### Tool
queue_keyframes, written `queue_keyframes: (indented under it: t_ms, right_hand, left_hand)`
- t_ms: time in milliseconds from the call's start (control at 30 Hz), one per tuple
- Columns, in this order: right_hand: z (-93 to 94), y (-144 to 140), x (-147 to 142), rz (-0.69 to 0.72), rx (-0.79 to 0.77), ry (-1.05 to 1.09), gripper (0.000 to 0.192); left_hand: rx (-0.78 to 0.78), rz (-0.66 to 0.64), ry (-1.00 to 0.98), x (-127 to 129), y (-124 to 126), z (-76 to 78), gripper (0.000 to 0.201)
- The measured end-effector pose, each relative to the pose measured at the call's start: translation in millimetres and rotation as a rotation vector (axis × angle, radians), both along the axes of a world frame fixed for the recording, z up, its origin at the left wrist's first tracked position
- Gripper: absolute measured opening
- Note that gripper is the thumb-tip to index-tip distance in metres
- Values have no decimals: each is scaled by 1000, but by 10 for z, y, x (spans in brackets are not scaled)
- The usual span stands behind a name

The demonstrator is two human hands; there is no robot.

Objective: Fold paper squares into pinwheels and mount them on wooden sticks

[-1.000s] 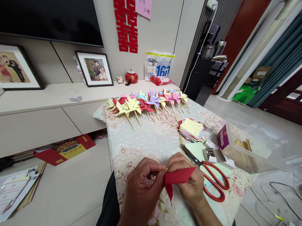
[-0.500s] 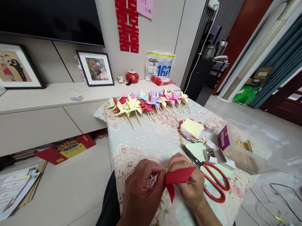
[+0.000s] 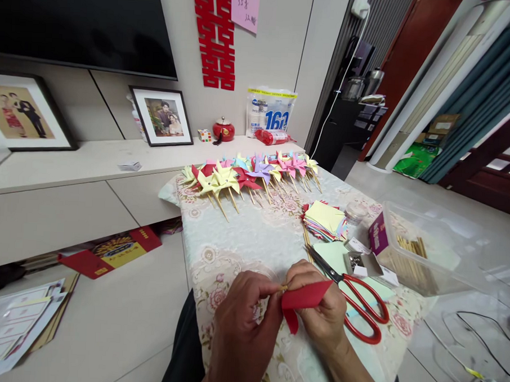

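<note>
My right hand [image 3: 320, 306] pinches a folded piece of red paper [image 3: 303, 299] just above the near edge of the table. My left hand [image 3: 243, 320] grips the tip of a thin wooden stick [image 3: 283, 287] and presses it against the paper's folded corner. Most of the stick is hidden by my fingers. Red-handled scissors [image 3: 352, 296] lie on the cloth just right of my right hand. Several finished paper pinwheels [image 3: 247, 174] in yellow, red, pink and purple lie in a row at the table's far end.
A stack of coloured paper squares [image 3: 325, 219] sits mid-table on the floral tablecloth [image 3: 253, 236]. A clear plastic box [image 3: 425, 249] holding sticks stands at the right, with a small open metal tin [image 3: 359, 262] beside it. A low cabinet [image 3: 69, 194] with framed photos is at the left.
The hanging flap of red paper has drawn up shorter under my right hand. Both hands stay at the same spot, still working stick and paper together.
</note>
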State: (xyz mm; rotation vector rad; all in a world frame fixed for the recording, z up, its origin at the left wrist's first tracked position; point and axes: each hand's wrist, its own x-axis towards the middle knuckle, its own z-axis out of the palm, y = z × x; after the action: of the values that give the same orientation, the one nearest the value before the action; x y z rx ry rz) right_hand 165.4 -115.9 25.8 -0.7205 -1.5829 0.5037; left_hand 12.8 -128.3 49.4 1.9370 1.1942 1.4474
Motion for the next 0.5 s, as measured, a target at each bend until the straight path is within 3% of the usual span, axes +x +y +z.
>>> queue_keyframes:
  t_ms: [500]
  right_hand:
    - [-33,-24,-42,-127,107,-40,24]
  left_hand:
    - [82,-24,28,45,-34,-84,15]
